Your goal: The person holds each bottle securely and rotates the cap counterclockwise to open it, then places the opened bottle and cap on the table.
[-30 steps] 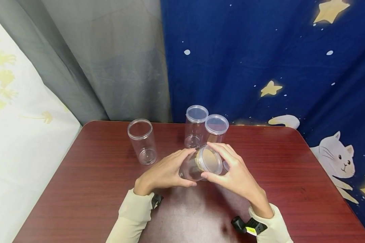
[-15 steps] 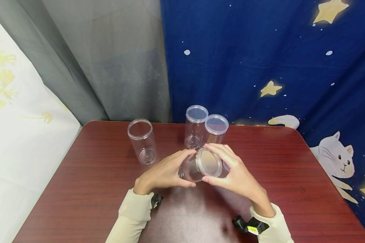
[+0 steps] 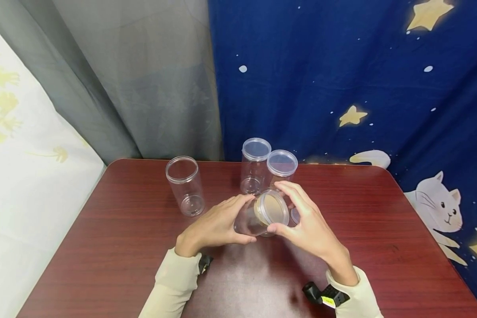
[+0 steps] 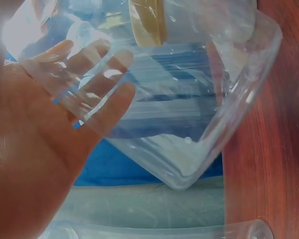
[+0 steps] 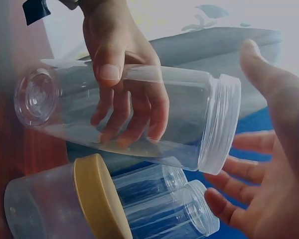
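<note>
My left hand (image 3: 212, 225) grips a clear plastic jar (image 3: 246, 221) round its body, thumb on the near side and fingers round the far side. The jar is tilted above the table, its clear screw lid (image 5: 222, 124) towards my right hand (image 3: 310, 225). That hand is spread around the lid, and in the right wrist view its thumb stands well away from it. Whether any right fingertip touches the lid I cannot tell. Below the held jar, in the right wrist view, is a jar with a gold lid (image 5: 97, 196); the head view shows its gold only through the clear plastic.
Two clear jars with lids, one farther back (image 3: 255, 165) and one nearer (image 3: 282, 162), stand upright behind my hands. To the left stands a jar without a lid (image 3: 184, 187). The dark red table (image 3: 115, 247) ends at grey and blue curtains (image 3: 302, 79).
My right fingers turned slightly at the lid, then spread farther from it, the fingertips moving back and up. The left hand and the jar have stayed nearly in place.
</note>
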Demonstrator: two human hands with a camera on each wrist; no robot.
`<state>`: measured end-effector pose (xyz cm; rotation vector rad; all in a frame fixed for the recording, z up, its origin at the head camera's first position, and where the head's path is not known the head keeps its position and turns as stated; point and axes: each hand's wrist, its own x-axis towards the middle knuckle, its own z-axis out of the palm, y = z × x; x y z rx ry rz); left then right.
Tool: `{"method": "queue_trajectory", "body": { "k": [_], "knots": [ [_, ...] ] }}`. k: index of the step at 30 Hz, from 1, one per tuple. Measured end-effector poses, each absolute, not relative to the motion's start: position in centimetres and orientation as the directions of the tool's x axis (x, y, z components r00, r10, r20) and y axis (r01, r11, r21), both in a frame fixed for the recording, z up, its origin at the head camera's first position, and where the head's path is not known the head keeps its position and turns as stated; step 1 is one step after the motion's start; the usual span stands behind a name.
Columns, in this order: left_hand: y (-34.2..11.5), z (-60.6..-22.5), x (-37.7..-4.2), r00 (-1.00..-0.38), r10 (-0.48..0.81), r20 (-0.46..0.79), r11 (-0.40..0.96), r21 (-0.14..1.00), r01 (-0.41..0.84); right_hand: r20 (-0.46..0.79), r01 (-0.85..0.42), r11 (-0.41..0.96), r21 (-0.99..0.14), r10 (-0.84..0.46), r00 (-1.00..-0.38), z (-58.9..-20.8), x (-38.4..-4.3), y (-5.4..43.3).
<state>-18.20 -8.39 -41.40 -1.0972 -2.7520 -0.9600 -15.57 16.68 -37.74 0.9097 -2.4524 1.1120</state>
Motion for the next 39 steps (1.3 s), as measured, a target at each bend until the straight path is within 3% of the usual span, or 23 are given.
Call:
{"method": "queue_trajectory", "body": {
  "k": [15,39],
  "knots": [
    [-8.13,-41.43,-18.11,-0.748,0.612,0.257,0.591,0.481,0.648,0.439,-0.552,0.655,-0.516,-0.351,-0.827,-37.49,-15.07,16.18],
    [-8.28,-41.58,-18.16,-0.784,0.596,0.173,0.550,0.624,0.555,0.501,-0.647,0.558,-0.520,-0.414,-0.760,-37.38,-15.07,16.11]
  ]
}}
